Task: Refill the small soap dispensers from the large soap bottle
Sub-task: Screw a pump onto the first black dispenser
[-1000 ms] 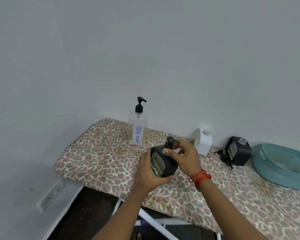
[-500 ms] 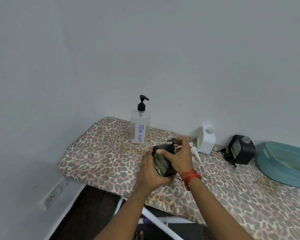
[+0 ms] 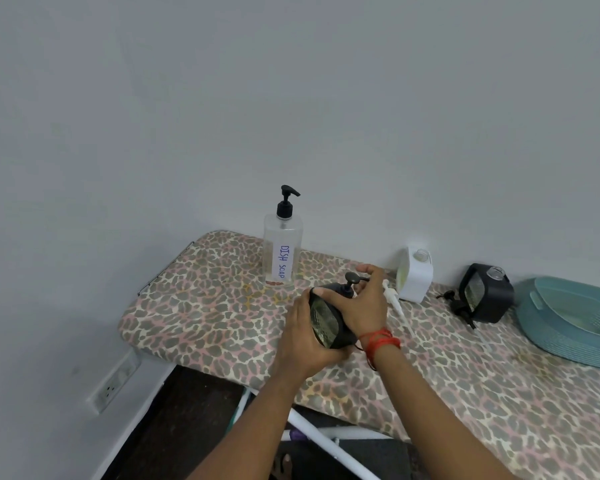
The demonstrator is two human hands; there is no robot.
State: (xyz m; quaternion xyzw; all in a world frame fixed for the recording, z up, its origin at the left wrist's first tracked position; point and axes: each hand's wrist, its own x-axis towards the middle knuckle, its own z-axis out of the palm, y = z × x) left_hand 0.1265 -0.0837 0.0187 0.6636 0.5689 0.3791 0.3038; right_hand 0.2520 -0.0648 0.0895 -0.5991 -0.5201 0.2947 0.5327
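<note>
My left hand (image 3: pixel 300 344) grips the body of a small black soap dispenser (image 3: pixel 326 322), tilted above the table. Over its top lies my right hand (image 3: pixel 364 306), fingers curled around the black pump head (image 3: pixel 352 284). A tall clear bottle labelled DISH SOAP (image 3: pixel 282 251), with a black pump, stands upright near the wall behind. Further right are a white dispenser (image 3: pixel 416 277) with no pump and a second black dispenser (image 3: pixel 485 294) with no pump. A loose white pump (image 3: pixel 395 304) lies on the table beside my right hand.
The leopard-print table (image 3: pixel 201 317) ends at the left and front edges. A teal basket (image 3: pixel 575 320) sits at the far right. A loose black pump (image 3: pixel 459 306) lies beside the second black dispenser. A wall socket (image 3: pixel 113 388) sits low on the left wall.
Both hands have kept hold of the black dispenser. My right hand has shifted round the pump head, and the dispenser has tilted over a little.
</note>
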